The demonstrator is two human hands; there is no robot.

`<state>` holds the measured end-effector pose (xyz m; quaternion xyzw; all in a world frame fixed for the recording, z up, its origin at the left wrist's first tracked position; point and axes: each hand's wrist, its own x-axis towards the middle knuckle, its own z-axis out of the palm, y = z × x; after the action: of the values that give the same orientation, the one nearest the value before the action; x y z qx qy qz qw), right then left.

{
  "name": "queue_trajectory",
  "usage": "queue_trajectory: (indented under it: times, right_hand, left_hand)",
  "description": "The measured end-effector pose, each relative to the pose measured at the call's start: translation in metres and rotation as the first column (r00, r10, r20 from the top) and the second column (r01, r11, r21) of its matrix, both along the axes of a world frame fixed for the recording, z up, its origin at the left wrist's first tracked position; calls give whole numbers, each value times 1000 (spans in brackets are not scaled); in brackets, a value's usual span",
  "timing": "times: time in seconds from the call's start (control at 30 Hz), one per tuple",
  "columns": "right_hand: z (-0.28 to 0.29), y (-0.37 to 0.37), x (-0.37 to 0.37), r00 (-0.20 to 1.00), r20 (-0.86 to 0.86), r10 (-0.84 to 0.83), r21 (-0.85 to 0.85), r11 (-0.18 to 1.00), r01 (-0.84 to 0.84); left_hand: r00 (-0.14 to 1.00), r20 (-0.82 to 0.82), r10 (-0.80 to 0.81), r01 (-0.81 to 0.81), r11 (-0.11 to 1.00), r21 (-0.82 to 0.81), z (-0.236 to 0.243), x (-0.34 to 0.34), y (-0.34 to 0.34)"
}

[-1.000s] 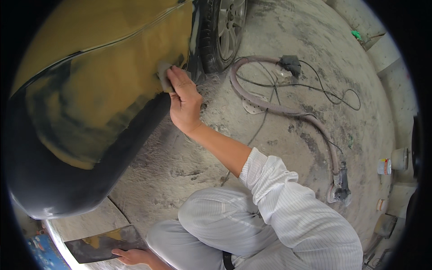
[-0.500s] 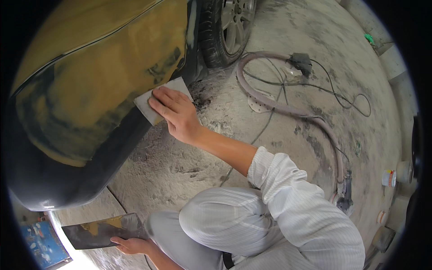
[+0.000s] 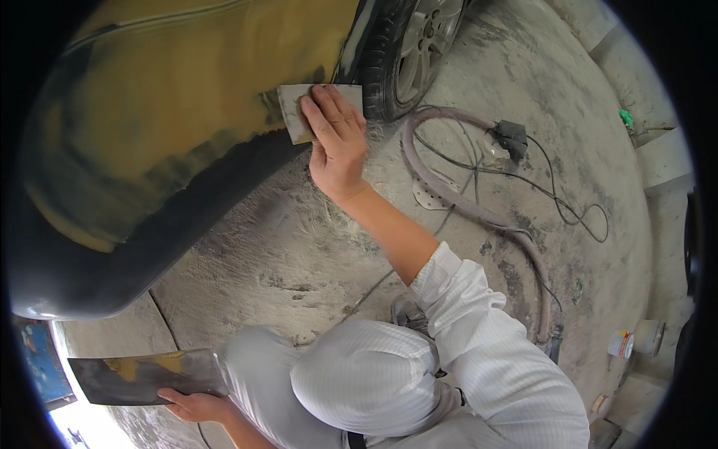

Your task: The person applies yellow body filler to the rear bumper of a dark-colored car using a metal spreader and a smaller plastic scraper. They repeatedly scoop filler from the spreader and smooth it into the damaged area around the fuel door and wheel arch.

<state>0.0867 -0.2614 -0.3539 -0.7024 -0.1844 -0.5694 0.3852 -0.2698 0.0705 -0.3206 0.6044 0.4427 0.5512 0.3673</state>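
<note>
My right hand (image 3: pixel 338 153) is closed on a pale, flat putty spreader (image 3: pixel 295 112), with the fingers lying over its face. The spreader rests against the lower edge of a car body panel (image 3: pixel 202 75), close to the wheel (image 3: pixel 426 52). Yellow-brown filler covers much of that panel, with dark streaks along its lower border above the black sill (image 3: pixel 97 284). Down at the lower left, my left hand (image 3: pixel 196 407) grips the near edge of a dark, flat mixing board (image 3: pixel 97 380). A smear of yellow putty (image 3: pixel 149 365) lies on the board.
On the dusty concrete floor (image 3: pixel 262 247), a thick grey hose (image 3: pixel 479 213) curves beside a thin black cable (image 3: pixel 550 191) and a dark box-shaped piece (image 3: pixel 511 138). A perforated disc (image 3: pixel 431 194) lies under the hose. Small cans (image 3: pixel 621 344) stand by the right wall.
My right hand has moved the spreader up and right along the panel's lower edge toward the wheel. My left hand still holds the board. The view has shifted slightly.
</note>
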Motion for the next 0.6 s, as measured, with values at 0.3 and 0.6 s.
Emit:
queue_trajectory:
  times: [0.3, 0.6]
  right_hand:
    - [-21, 8, -12, 996, -37, 80, -63, 995, -82]
    - [-8, -7, -40, 992, -87, 89, -92, 991, -96]
  left_hand:
    - [999, 25, -35, 35, 999, 29, -10, 9, 11]
    - [997, 72, -40, 38, 999, 22, 1, 22, -21]
